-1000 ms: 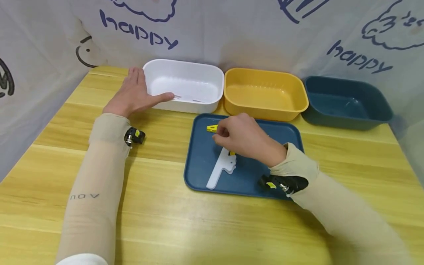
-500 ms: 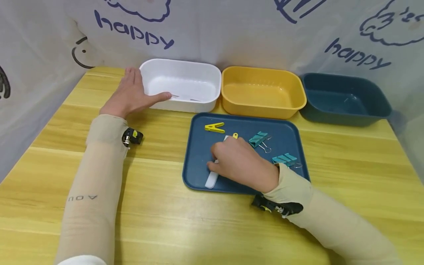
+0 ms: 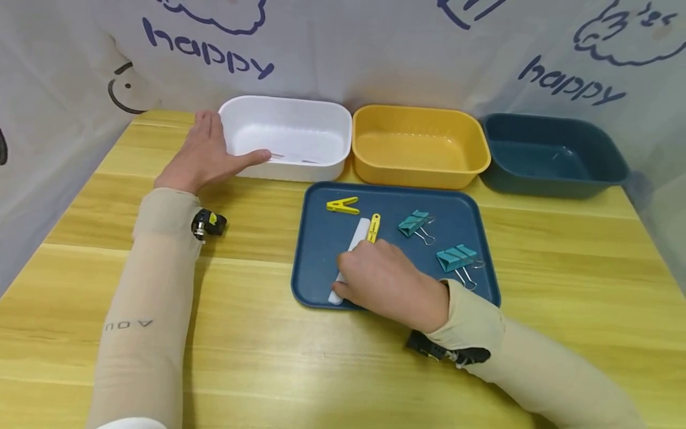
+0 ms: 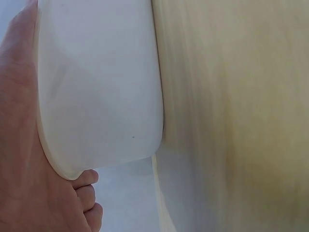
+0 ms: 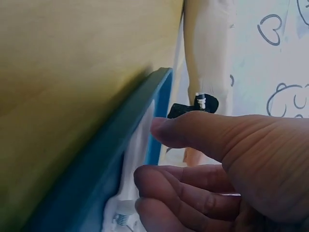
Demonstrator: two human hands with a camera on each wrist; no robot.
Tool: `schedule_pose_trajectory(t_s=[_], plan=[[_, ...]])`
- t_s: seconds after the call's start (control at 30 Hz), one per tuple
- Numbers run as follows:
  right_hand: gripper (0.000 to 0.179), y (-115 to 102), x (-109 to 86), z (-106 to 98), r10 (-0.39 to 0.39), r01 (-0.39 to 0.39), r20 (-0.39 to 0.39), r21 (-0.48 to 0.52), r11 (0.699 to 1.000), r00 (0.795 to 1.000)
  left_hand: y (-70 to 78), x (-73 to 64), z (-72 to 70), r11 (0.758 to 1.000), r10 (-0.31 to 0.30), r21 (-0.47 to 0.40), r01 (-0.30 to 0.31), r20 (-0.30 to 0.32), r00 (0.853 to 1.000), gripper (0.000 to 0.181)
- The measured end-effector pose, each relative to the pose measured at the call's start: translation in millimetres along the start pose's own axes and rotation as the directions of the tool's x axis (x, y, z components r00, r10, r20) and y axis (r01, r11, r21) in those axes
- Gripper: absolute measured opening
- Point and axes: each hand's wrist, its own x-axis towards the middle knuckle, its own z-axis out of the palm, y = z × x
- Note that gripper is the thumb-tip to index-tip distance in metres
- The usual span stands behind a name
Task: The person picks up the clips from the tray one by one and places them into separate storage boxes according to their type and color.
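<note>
My left hand [image 3: 200, 152] rests on the left front corner of the white bin [image 3: 292, 171], its thumb along the front rim and its fingers by the left end; the left wrist view shows the fingertips [image 4: 87, 191] beyond the corner. My right hand [image 3: 386, 280] is over a white clip [image 3: 359, 232] lying on the blue tray [image 3: 316, 262] and hides its middle. In the right wrist view a gap separates the thumb from the bent fingers, beside the clip's long white bar [image 5: 137, 142]. A yellow clothespin [image 3: 374, 227] lies partly under this hand.
Another yellow clothespin [image 3: 342, 205] lies at the tray's back left. Two teal binder clips [image 3: 414, 223] lie on its right side. A yellow bin [image 3: 418, 176] and a dark teal bin [image 3: 552, 186] stand in a row with the white one, before a drawn-on curtain [image 3: 321, 47].
My right hand has moved from the back of the tray towards its front, over the white clip, uncovering the yellow clothespin at back left. The left hand stays at the white bin.
</note>
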Motion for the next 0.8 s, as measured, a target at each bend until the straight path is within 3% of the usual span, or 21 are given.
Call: schedule_pose_trajectory(t_s=[0.3, 0.8], plan=[[0.027, 3.1, -0.6, 5.7, -0.026, 0.026, -0.009, 0.038, 0.999, 1.0, 4.0, 2.7, 1.6, 1.0, 0.007, -0.001, -0.007, 0.001, 1.0, 0.137], [0.031, 11.9, -2.9, 8.7, -0.1, 0.093, -0.104, -0.065, 0.993, 0.99, 2.2, 1.5, 0.4, 1.0, 0.001, 0.018, -0.002, 0.017, 1.0, 0.136]])
